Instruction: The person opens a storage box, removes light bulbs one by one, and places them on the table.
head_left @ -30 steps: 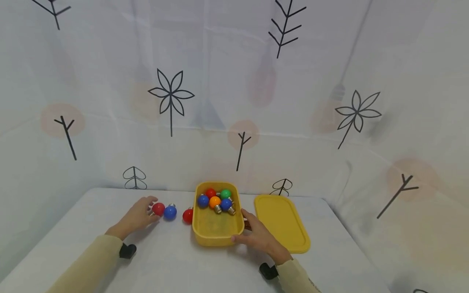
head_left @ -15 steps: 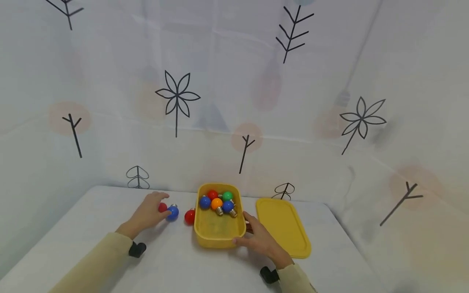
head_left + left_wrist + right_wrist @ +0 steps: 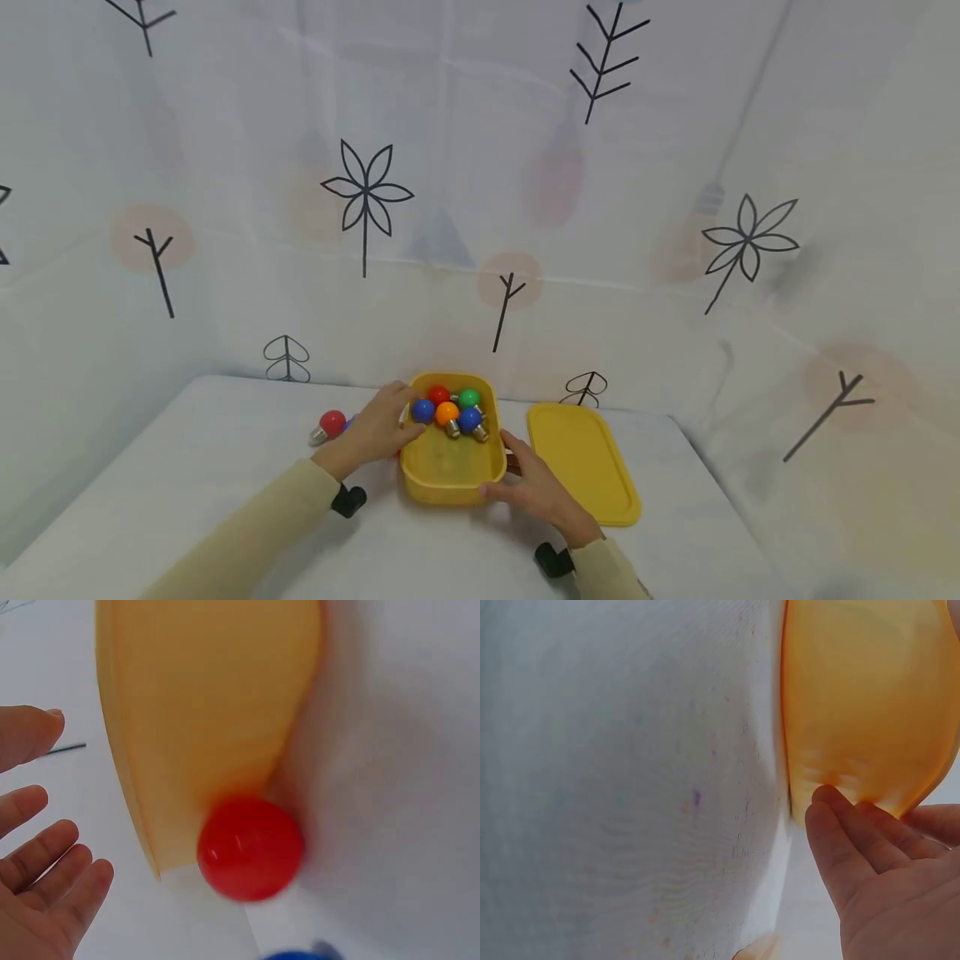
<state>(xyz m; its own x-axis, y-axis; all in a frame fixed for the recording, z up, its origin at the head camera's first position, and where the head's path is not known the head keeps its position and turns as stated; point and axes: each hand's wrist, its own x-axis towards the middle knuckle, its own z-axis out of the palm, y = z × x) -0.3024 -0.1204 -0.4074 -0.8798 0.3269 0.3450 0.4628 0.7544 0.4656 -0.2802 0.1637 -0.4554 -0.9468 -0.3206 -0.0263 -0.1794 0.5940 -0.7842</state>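
A yellow box stands on the table with several coloured light bulbs inside, among them an orange bulb and a green bulb. My left hand is over the box's left rim, fingers spread and holding nothing. Just outside that wall lies a red bulb, mostly hidden by the hand in the head view. My right hand rests against the near right corner, thumb toward the front. In the right wrist view its fairly straight fingers touch the box wall.
Left of the left hand lie another red bulb and a partly hidden blue bulb. A flat yellow lid lies right of the box. Behind the table hangs a white patterned cloth.
My left hand has moved right, from beside the loose red and blue bulbs to the box's left rim. The right hand has stayed at the box's corner.
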